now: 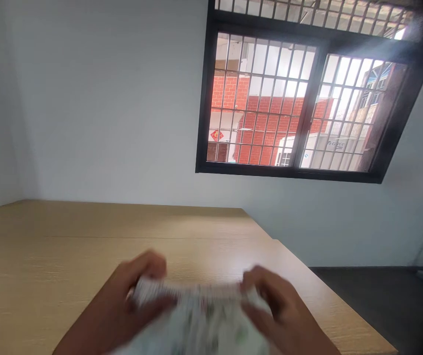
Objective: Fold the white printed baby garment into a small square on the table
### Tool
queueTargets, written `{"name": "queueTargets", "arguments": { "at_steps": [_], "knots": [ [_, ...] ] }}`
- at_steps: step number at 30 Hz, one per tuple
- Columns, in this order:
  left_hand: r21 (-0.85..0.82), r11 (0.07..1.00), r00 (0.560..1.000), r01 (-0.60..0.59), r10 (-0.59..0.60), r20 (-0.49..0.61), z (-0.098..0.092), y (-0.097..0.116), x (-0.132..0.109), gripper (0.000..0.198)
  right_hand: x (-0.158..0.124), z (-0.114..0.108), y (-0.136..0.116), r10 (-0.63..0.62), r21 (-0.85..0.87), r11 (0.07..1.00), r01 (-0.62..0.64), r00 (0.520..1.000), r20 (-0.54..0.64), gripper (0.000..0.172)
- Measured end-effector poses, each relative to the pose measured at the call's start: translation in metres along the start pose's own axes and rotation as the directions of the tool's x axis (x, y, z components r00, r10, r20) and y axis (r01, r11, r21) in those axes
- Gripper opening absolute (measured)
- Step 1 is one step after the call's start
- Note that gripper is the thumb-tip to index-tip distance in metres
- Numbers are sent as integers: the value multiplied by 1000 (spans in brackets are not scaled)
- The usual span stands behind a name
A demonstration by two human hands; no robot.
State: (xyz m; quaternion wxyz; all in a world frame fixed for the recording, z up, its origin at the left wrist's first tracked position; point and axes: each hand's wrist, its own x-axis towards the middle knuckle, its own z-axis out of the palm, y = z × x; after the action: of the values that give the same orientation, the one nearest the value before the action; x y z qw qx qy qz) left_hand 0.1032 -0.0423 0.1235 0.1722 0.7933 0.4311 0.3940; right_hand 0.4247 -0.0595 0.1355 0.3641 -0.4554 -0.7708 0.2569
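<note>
Low in the head view, both my hands hold a white sheet-like thing with small printed marks (200, 315), blurred by motion; I cannot tell whether it is cloth, paper or a bag. My left hand (123, 301) grips its left top corner with curled fingers. My right hand (274, 305) grips the right top corner the same way. The thing sits just above or on the light wooden table (67, 256).
The table runs to a white wall; its right edge (330, 296) drops to a dark floor (389, 301). A black-framed barred window (293, 103) shows a red brick building outside.
</note>
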Motion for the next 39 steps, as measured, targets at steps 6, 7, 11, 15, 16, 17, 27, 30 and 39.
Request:
{"name": "queueTargets", "arguments": {
  "at_steps": [6, 7, 11, 15, 16, 17, 27, 30, 39],
  "knots": [
    [401, 914, 989, 61, -111, 101, 47, -51, 115, 45, 120, 33, 116, -2, -190, 981, -25, 990, -138, 19],
    [406, 913, 973, 34, -124, 196, 60, -58, 109, 53, 123, 42, 143, 38, -212, 975, -64, 991, -128, 17],
    [285, 955, 834, -87, -87, 545, 121, -66, 34, 70, 102, 66, 222, 140, -263, 952, -159, 986, -88, 12],
    [235, 954, 755, -186, -14, 655, 204, -69, -40, 46, 86, 70, 244, 185, -337, 907, -253, 958, -221, 38],
    [277, 941, 753, -193, -39, 657, 227, -73, -52, 38, 86, 70, 244, 182, -361, 893, -268, 950, -255, 44],
    [318, 929, 763, -188, -66, 643, 249, -80, -62, 38, 87, 69, 242, 168, -386, 882, -269, 946, -276, 47],
    [293, 942, 812, -164, -40, 583, 238, -103, -66, 49, 98, 93, 228, 74, -558, 830, -11, 993, 89, 42],
    [299, 954, 819, -33, -146, 555, 177, -83, -36, 76, 103, 93, 228, 175, -647, 755, -111, 984, 35, 45],
    [480, 868, 782, 126, -385, 491, 110, -119, 9, 92, 56, 103, 180, 279, -783, 585, -213, 959, -53, 52]
  ]
}}
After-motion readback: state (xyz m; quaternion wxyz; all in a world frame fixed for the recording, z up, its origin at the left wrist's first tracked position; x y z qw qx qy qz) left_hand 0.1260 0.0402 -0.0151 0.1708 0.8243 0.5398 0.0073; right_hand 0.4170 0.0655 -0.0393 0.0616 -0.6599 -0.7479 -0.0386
